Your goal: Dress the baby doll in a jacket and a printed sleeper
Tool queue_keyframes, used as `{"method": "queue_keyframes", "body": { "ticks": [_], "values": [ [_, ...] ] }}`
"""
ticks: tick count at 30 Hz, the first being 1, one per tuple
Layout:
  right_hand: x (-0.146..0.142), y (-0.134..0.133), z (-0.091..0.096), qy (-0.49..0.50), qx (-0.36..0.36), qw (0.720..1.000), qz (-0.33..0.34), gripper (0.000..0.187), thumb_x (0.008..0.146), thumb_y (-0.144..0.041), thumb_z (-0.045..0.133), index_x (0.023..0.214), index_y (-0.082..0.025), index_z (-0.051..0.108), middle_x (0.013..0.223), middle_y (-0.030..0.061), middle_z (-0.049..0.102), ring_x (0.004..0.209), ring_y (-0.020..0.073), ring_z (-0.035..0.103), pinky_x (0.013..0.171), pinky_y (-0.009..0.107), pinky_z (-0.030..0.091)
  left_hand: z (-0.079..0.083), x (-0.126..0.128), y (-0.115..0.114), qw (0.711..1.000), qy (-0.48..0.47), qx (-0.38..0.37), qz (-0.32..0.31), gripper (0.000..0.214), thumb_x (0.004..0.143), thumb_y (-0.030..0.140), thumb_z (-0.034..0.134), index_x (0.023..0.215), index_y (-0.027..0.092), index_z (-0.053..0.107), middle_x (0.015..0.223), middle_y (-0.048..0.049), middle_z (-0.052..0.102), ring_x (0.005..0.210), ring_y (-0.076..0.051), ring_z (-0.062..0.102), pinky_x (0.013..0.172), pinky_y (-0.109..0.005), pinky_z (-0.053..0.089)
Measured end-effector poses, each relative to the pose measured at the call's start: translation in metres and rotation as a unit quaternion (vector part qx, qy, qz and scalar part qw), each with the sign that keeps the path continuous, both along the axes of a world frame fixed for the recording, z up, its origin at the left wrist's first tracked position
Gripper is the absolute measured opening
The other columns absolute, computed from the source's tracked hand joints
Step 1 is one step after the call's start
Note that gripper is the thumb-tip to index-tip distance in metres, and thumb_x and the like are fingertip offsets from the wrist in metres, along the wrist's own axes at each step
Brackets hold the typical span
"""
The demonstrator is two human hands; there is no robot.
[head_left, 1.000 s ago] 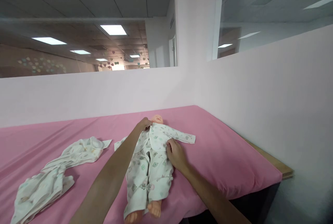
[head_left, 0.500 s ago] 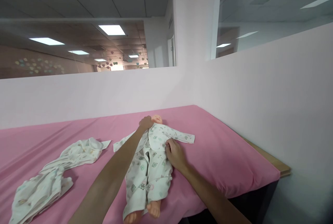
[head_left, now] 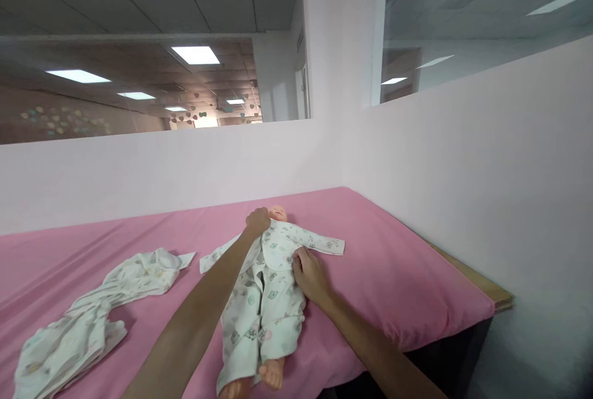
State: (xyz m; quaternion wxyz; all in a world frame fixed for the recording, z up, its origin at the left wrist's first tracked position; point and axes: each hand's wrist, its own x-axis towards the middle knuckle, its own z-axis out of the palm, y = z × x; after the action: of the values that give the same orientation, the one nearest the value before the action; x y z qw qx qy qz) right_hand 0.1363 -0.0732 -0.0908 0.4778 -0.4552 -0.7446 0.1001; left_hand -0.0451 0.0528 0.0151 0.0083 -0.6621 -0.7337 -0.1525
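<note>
A baby doll (head_left: 278, 214) lies on its back on the pink sheet, head toward the wall and bare feet toward me. It wears a white long-sleeved baby shirt (head_left: 279, 249) and matching printed trousers (head_left: 280, 312). My left hand (head_left: 258, 221) is closed at the shirt's collar, beside the doll's neck, and its fingertips are partly hidden. Lower down, my right hand (head_left: 311, 274) pinches the shirt's side edge near the waist. The doll's sleeves stretch out to both sides. My left forearm covers part of the shirt's left side.
Another white printed baby garment (head_left: 102, 303) lies crumpled at the left on the pink sheet (head_left: 393, 275). A white wall (head_left: 162, 183) with windows borders the back and right. A wooden board edge (head_left: 486, 288) shows beyond the sheet at the right.
The view has shifted very slightly. Both hands keep the same places on the shirt, and the doll has not visibly moved.
</note>
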Motion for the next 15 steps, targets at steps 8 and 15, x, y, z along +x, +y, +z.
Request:
{"method": "queue_keyframes", "body": {
  "ticks": [8,15],
  "values": [
    [0.0005,0.0019,-0.0028,-0.004,0.007,1.0,0.0,0.012,0.086,-0.012,0.041,0.084,-0.021,0.048,0.085,0.0016,0.062,0.075,0.0159,0.054,0.065,0.026,0.034,-0.0041,-0.0043,0.0004,1.0,0.006,0.016,-0.013,0.021,0.087,0.017,0.048,0.101,0.019,0.064,0.112,-0.0126,0.069,0.102,-0.027,0.066,0.078,-0.032,0.049],
    [0.0001,0.001,-0.0004,-0.001,0.008,1.0,0.003,0.012,0.086,-0.012,0.04,0.084,-0.021,0.048,0.085,0.0017,0.061,0.076,0.0162,0.054,0.066,0.026,0.034,-0.0057,0.0012,-0.0031,1.0,-0.018,0.008,0.004,0.022,0.083,0.018,0.055,0.103,0.016,0.065,0.111,-0.017,0.069,0.103,-0.029,0.066,0.078,-0.031,0.048]
  ]
}}
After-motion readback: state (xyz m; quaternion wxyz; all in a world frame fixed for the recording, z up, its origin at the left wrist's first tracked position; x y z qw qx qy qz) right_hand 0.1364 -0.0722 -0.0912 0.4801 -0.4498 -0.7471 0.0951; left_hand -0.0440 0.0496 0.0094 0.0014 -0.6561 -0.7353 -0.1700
